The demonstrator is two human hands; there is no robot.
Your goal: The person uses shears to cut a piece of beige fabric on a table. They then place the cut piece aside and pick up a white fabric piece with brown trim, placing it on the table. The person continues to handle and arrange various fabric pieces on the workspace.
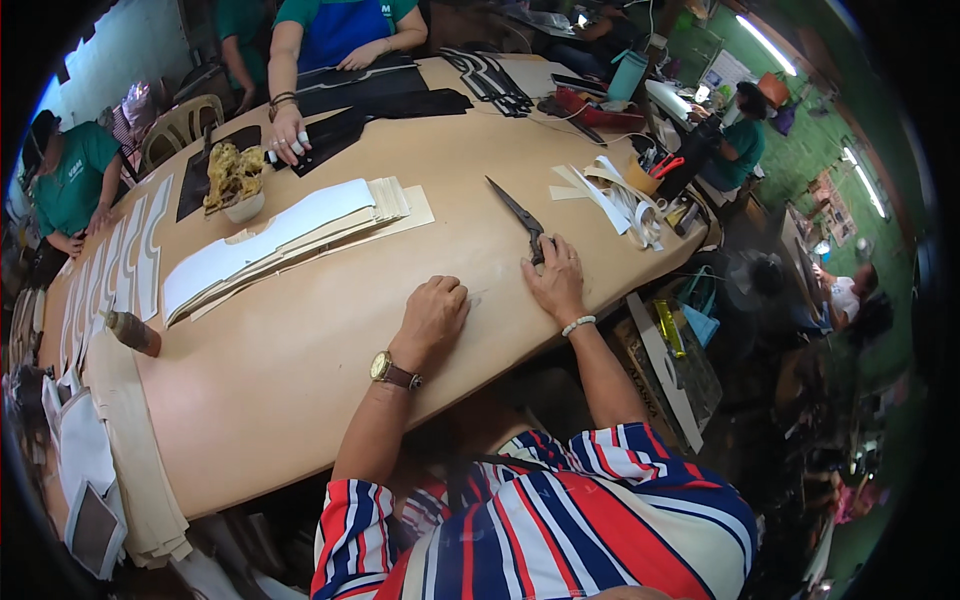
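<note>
My left hand (432,318), with a watch (381,367) on its wrist, rests knuckles up on the tan sheet (300,400) covering the table. Its fingers are curled into a loose fist, and I see nothing in them. My right hand (556,282) lies over the handles of large dark scissors (520,213), gripping them against the table. Their blades point away and to the left. Farther left lies a stack of white and cream cut pattern pieces (290,235), apart from both hands.
A bottle of brown liquid (134,334) stands at the left. Beyond the stack, a bowl (245,208) holds a yellowish lump. Paper strips (625,205) and a tool holder (645,178) sit at the right. Across the table, a person in a blue apron (350,35) handles black material (340,135).
</note>
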